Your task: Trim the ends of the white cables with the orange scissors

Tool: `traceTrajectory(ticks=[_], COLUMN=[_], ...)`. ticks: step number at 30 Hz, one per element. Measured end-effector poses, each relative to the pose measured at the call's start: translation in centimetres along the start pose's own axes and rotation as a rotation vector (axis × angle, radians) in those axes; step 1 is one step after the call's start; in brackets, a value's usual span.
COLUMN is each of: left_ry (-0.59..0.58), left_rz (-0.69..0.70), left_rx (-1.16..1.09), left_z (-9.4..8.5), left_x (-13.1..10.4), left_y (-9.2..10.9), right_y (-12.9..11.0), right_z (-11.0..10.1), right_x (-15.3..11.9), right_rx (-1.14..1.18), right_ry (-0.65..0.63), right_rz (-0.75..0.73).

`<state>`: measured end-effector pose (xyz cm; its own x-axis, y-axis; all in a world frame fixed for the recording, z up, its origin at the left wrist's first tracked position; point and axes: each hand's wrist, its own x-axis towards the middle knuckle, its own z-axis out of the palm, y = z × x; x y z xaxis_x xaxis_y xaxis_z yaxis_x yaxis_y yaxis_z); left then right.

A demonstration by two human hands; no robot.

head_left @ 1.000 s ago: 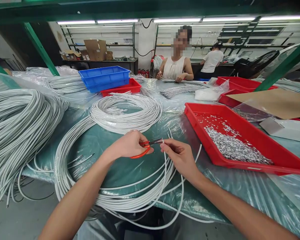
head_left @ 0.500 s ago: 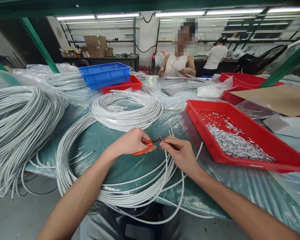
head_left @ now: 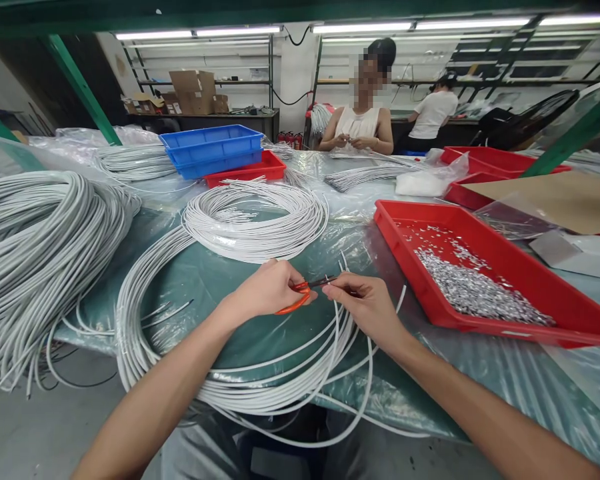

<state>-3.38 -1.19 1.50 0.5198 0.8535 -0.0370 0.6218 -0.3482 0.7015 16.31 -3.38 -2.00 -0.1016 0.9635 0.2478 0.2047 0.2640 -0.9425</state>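
My left hand (head_left: 275, 288) is closed around the orange handles of a pair of scissors (head_left: 297, 303), whose dark blades point right. In my right hand (head_left: 363, 300) the thumb and fingers pinch the end of a white cable (head_left: 337, 333), right at the blade tips. Below the hands, that cable runs into a loose coil of white cables (head_left: 260, 397) lying along the table's near edge. Just beyond my hands rests a second, tighter white cable coil (head_left: 255, 243). The exact contact between blades and cable end is too small to make out.
To the right a red tray (head_left: 405, 267) holds many small shiny metal pieces (head_left: 475, 293). A big cable bundle (head_left: 45, 260) hangs over the left edge. Blue bins (head_left: 213, 150) stand behind the coil. Across the table a person (head_left: 363, 130) works; another person (head_left: 433, 113) stands farther back.
My hands keep nearly the same pose, the scissors still at the cable end. Across the table, the person's hands have come together.
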Motion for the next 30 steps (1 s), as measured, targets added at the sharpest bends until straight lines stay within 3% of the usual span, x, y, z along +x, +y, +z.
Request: traceTrajectory(ticks=[5,14,24,30], left_ry=[-0.058,-0.054,0.096,0.073], left_rz=[-0.014,-0.037,0.008,-0.002], left_rx=[-0.054,-0.058,0.023,-0.032], left_z=[-0.01,0.12,0.69,0.58], left_x=[-0.23,-0.41,0.05,0.02], left_y=[0.26,0.53,0.21,-0.06], right_y=[-0.01,-0.75,-0.34,-0.11], right_z=[-0.13,-0.07,0.07,0.09], right_x=[0.07,-0.11,-0.09,-0.25], right_rx=[0.138,0.124,0.165,0.153], right_ry=[-0.033,-0.032,-0.058,-0.048], right_rz=[0.107,0.102,0.119,0.096])
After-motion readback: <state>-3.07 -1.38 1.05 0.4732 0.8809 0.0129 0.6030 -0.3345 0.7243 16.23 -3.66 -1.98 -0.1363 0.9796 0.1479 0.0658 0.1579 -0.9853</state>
